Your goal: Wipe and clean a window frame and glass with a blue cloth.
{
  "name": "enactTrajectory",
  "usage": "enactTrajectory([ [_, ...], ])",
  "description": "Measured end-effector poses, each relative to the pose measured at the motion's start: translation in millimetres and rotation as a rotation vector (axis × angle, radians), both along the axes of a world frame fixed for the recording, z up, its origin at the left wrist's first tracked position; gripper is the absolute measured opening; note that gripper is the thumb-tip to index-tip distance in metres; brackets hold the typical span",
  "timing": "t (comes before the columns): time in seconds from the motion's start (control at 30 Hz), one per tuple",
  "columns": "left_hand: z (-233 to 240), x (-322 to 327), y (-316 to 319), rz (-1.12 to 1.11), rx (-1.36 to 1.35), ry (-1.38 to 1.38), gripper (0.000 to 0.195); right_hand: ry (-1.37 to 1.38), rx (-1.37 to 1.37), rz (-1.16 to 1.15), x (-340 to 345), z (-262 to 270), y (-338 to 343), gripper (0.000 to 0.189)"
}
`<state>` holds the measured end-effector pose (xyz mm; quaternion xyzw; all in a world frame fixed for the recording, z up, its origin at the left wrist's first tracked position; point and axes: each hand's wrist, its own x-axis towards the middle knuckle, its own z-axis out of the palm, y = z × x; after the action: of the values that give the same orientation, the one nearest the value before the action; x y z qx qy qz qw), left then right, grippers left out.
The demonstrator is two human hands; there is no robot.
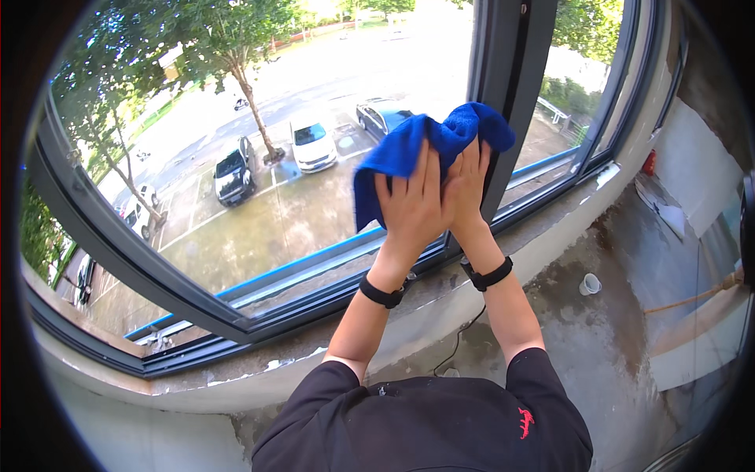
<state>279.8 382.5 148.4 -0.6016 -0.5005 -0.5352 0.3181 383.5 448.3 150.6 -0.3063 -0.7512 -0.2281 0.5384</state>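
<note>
A bunched blue cloth (407, 144) lies against the window pane (318, 206), beside the dark upright window frame (513, 76). My left hand (413, 200) has its palm side on the cloth, fingers spread and pointing up, over the cloth's lower middle. Close beside it, touching at the thumb side, my right hand (470, 186) presses the cloth's right part near the frame. The cloth's top edge folds over beyond my fingertips. Each wrist wears a black band.
Below the pane run the dark window track (295, 321) and a rough sill (283, 348) with chipped white patches. A thin black cable (457, 342) hangs beneath. On the stained floor at right stands a white cup (590, 284). Parked cars and trees show outside.
</note>
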Motion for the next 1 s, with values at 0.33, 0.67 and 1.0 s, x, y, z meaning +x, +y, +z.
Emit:
enactTrajectory([
  [0.33, 39, -126, -83, 0.343, 0.102, 0.134, 0.058, 0.19, 0.096, 0.121, -132, 34, -73, 0.07],
  [0.67, 28, -264, -218, 0.552, 0.0, 0.067, 0.059, 0.047, 0.182, 0.497, -294, 26, -205, 0.03],
  [1.0, -46, -170, -112, 0.429, 0.113, 0.114, 0.07, 0.05, 0.082, 0.212, -174, -38, -113, 0.046],
])
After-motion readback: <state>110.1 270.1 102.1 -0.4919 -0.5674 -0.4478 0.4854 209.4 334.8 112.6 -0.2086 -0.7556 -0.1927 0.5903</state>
